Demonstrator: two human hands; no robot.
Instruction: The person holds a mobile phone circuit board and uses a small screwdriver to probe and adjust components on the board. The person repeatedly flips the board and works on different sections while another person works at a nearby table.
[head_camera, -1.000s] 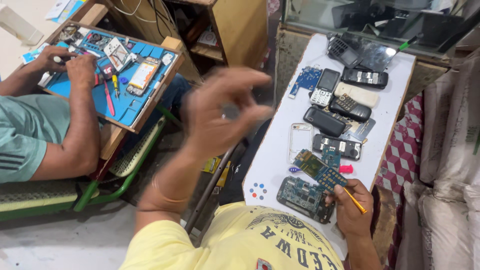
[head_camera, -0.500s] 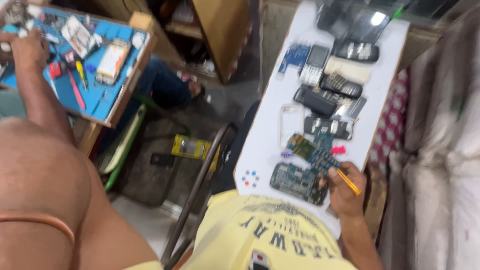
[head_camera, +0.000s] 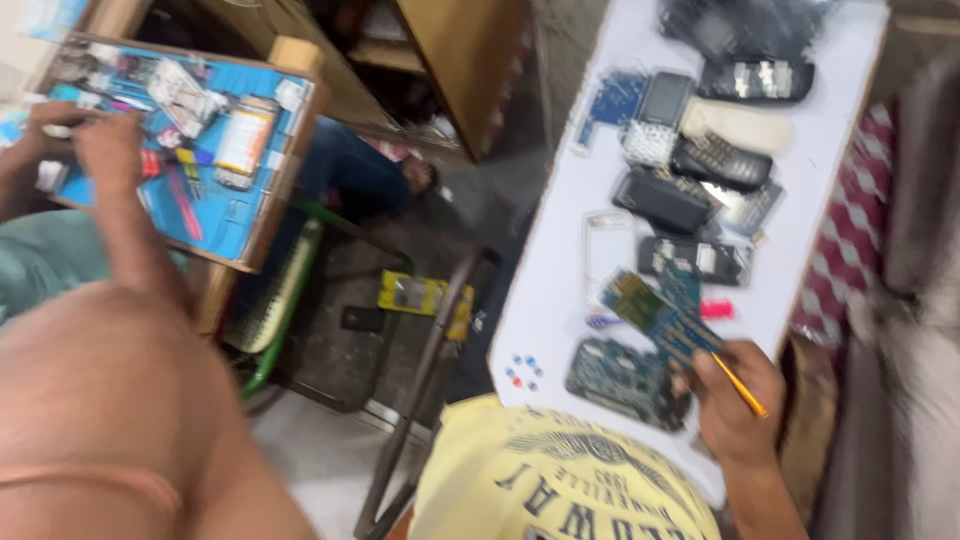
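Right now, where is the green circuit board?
In the head view, the green circuit board is at the right hand's fingertips, low on the white table, above the dark board.

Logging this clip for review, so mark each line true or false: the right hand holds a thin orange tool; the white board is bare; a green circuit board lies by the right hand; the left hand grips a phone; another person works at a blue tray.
1. The right hand holds a thin orange tool. True.
2. The white board is bare. False: phones and phone parts lie all along it.
3. A green circuit board lies by the right hand. True.
4. The left hand grips a phone. False: only the left forearm shows, close to the camera; the hand is out of view.
5. Another person's hand is at a blue tray. True.
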